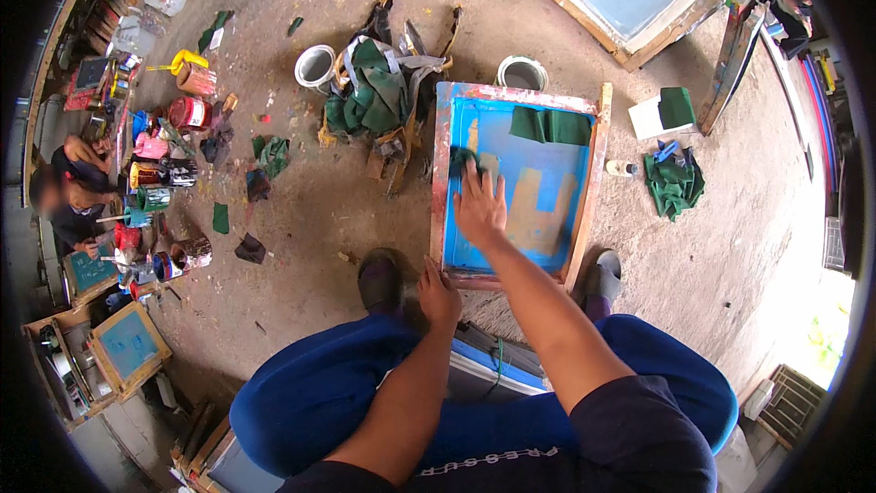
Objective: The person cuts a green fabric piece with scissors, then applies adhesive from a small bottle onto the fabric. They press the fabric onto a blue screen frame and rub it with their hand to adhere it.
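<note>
A wooden screen-printing frame (pixel 589 187) with blue-stained mesh lies between my feet. My right hand (pixel 481 205) is over the left part of the mesh, fingers stretched and spread. Its fingertips press on a dark green cloth (pixel 463 161), partly covered by the hand. My left hand (pixel 439 295) is closed around the frame's near left corner, its thumb up along the edge and its other fingers mostly hidden. A folded green cloth piece (pixel 550 125) lies at the mesh's far end. Pale stencil shapes show in the blue.
Beyond the frame are a grey bucket (pixel 522 73), another bucket (pixel 316 67) and a heap of green rags (pixel 372 87). To the right lie a small bottle (pixel 621 168) and a crumpled green cloth (pixel 675 184). Paint cans (pixel 190 113) line the left, near a seated person (pixel 78 183).
</note>
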